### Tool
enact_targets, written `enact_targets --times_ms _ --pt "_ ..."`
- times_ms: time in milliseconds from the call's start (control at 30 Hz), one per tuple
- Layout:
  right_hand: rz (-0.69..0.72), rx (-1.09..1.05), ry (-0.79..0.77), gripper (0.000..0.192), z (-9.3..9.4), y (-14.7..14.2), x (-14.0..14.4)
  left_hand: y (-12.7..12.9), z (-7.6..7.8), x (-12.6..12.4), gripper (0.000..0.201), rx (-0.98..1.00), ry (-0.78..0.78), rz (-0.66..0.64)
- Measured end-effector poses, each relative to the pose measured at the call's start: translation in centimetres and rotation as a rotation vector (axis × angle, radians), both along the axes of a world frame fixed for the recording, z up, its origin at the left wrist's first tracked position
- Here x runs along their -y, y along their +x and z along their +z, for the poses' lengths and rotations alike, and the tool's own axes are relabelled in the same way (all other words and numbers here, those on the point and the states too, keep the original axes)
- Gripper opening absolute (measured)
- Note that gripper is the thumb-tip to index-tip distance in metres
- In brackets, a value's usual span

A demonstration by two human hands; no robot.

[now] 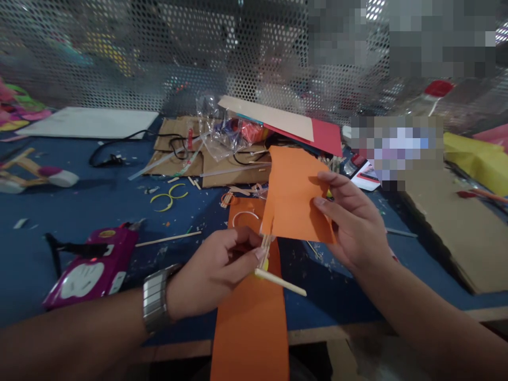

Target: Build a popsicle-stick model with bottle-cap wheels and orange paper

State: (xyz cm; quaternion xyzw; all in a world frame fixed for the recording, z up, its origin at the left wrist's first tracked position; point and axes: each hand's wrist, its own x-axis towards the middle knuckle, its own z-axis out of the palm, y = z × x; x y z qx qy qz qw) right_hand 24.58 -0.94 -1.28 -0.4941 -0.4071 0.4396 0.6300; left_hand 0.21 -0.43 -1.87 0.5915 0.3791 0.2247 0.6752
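Observation:
My right hand (349, 225) holds up a cut piece of orange paper (296, 193) by its right edge, thumb on the front. My left hand (216, 270), with a metal watch on its wrist, pinches a bundle of thin wooden sticks (265, 248) at the paper's lower left corner; one stick (281, 282) juts out to the right below the fingers. Under both hands a long orange paper strip (250, 323) lies on the blue table (119, 211) and hangs over its front edge.
A magenta glue gun (93, 267) lies front left, a loose stick (169, 239) beside it. Cardboard sheets (186, 151), plastic wrap, cables and yellow rings (169, 196) clutter the middle. Red and beige sheets (301, 129) lean behind. A perforated metal screen (159, 53) closes the back. Cardboard board (448, 222) at right.

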Motion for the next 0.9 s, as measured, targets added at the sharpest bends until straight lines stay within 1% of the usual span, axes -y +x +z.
enact_targets --times_ms 100,233,400,467,533,733,900 --pt "-0.012 -0.021 0.001 0.036 -0.2 0.0 -0.3 0.1 0.0 0.1 0.031 -0.035 0.065 -0.031" --pt "0.001 0.02 -0.001 0.035 -0.2 0.1 -0.2 0.1 0.5 0.2 0.026 -0.124 0.169 -0.067" --pt "0.006 0.031 -0.028 0.033 0.2 0.0 0.0 0.0 1.0 0.1 0.021 -0.305 0.4 -0.074" --pt "0.003 0.019 -0.043 0.033 0.4 -0.1 0.1 -0.1 1.0 0.0 0.022 -0.351 0.513 -0.065" --pt "0.006 0.03 -0.043 0.033 0.6 -0.2 0.1 -0.2 1.0 0.0 0.023 -0.381 0.593 -0.059" --pt "0.053 0.042 -0.034 0.038 0.2 -0.1 0.1 -0.3 0.6 -0.3 0.03 -0.425 0.648 -0.047" --pt "0.069 0.061 -0.019 0.038 0.1 0.0 0.2 -0.2 0.4 -0.4 0.03 -0.417 0.686 -0.039"
